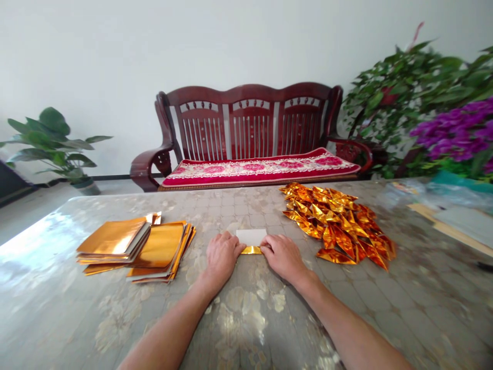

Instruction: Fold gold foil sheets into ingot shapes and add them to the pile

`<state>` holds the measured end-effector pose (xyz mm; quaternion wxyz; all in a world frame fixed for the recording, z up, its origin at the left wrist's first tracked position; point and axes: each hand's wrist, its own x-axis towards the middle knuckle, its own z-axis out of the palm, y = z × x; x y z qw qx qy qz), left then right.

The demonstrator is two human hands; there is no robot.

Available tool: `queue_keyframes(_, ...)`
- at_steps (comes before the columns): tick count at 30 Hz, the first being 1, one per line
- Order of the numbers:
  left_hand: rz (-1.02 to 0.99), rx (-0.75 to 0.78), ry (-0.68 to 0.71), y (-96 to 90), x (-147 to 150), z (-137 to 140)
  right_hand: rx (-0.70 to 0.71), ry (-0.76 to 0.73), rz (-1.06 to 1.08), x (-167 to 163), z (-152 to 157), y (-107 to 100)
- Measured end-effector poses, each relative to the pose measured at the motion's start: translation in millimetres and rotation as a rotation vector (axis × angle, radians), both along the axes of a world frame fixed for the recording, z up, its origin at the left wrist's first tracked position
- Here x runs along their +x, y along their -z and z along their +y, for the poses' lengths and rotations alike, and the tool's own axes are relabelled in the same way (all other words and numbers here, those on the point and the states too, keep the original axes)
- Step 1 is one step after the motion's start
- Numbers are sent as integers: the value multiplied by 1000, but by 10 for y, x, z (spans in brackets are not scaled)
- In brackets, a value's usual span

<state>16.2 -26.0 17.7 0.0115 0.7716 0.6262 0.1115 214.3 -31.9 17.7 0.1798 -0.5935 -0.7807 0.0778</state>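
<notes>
Flat on the table, a sheet of gold foil paper (251,237) lies with its pale side up and its near edge folded over, showing a shiny gold strip. At the left end of that strip, my left hand (223,252) has its fingers closed on the paper. My right hand (284,255) pinches the opposite end of the fold. Left of my hands are stacks of flat gold foil sheets (159,246). A heap of folded gold foil pieces (339,221), pointed at the ends, sits to the right.
A patterned covering lies over the table (239,318). Beyond its far edge stands a dark red wooden bench (252,123) with a floral cushion (262,167). Plastic bags (458,190) and flat boards (458,226) lie at the right. Potted plants (57,144) flank the bench.
</notes>
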Motion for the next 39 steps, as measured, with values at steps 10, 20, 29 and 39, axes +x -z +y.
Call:
queue_keyframes(10, 99, -21, -44, -10, 62, 0, 1, -2, -30, -15, -4, -22)
queue_keyframes(20, 147, -15, -41, -54, 87, -15, 3, -14, -66, -26, -15, -67)
queue_keyframes(29, 154, -6, -32, -29, 65, -25, -17, -5, -71, -30, -23, -89)
queue_keyframes(39, -34, 38, 212, 30, 56, -48, -30, -8, -91, -46, -16, -85)
